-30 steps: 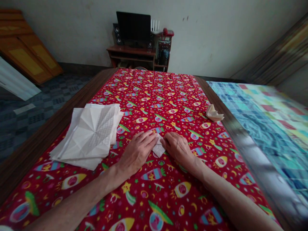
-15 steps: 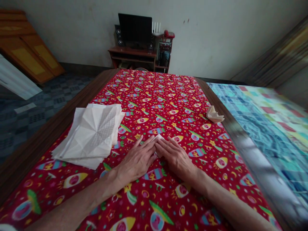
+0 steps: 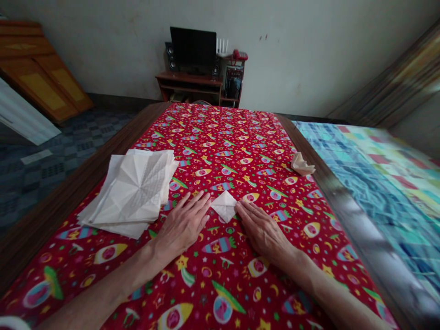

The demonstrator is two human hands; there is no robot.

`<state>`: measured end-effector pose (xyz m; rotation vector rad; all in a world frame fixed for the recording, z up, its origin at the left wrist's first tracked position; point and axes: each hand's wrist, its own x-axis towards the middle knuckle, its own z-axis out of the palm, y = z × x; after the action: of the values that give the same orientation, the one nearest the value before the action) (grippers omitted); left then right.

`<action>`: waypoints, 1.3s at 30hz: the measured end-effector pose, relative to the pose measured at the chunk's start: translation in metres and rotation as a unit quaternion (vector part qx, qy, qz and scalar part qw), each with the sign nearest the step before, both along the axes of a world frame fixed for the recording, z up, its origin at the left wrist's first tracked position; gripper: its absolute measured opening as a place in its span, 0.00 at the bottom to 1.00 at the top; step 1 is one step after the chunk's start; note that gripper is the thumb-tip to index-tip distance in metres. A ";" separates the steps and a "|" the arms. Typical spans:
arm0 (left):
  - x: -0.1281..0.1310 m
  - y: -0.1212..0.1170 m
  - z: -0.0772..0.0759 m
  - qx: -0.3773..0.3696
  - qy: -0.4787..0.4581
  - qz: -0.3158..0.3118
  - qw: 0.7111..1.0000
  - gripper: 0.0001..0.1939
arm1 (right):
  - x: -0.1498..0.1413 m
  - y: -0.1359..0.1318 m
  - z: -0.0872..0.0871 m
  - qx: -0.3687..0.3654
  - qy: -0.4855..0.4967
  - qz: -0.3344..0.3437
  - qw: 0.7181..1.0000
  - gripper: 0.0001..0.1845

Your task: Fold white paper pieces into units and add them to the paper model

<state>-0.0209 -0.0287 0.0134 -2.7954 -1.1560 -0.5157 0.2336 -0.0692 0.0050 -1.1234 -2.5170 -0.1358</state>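
Note:
A small folded paper square point(image 3: 224, 207), white and turned like a diamond with a crease across its middle, lies flat on the red patterned cloth point(image 3: 220, 146). To its left, my left hand point(image 3: 187, 217) rests palm down with fingers spread, the fingertips by the paper's left corner. On the other side my right hand point(image 3: 261, 225) lies flat, fingers stretched out together, its fingertips at the right corner. Neither hand grips the paper.
A stack of creased paper sheets point(image 3: 132, 192) lies left of my hands. Near the table's right edge stands a folded paper piece point(image 3: 302, 164). Beyond the far end are a desk point(image 3: 190, 79) and a monitor point(image 3: 193, 47). A bed point(image 3: 364, 169) borders the right side.
Both hands have drawn apart from over the paper, the left hand leftward and the right hand slightly rightward, uncovering the folded square. The view has tilted slightly.

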 end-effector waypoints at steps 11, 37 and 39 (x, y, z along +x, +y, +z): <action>0.038 0.027 0.014 -0.077 -0.057 0.110 0.989 0.12 | -0.025 0.023 0.022 0.018 0.005 -0.075 0.997 0.12; 0.038 0.036 0.007 -0.344 -0.404 0.012 0.848 0.26 | -0.040 0.044 0.022 -0.358 0.495 -0.180 0.771 0.16; 0.033 0.039 0.007 -0.330 -0.348 0.005 0.877 0.23 | -0.036 0.045 0.017 -0.284 0.434 -0.195 0.832 0.15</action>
<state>0.0120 0.0104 0.0207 -3.2428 -1.7412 -1.4682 0.1978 -0.0238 0.0223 -1.4568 -1.4975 0.8784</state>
